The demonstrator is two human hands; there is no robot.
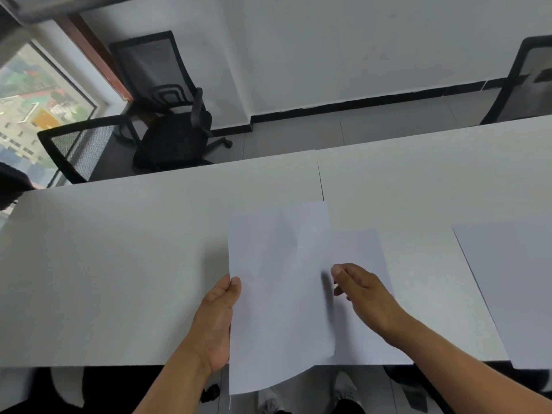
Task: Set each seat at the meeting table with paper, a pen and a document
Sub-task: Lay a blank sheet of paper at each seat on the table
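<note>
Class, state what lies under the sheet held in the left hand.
Under the held sheet a second sheet lies on the table; its left part is covered.

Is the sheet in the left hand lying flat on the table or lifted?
Lifted: the left hand pinches the sheet, whose bottom edge overhangs the table.

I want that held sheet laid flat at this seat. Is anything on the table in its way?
Partly. A second sheet already lies on the table beneath the held sheet, with the right hand over it. The left hand pinches the held sheet's edge. The tabletop further left shows nothing on it.
</note>
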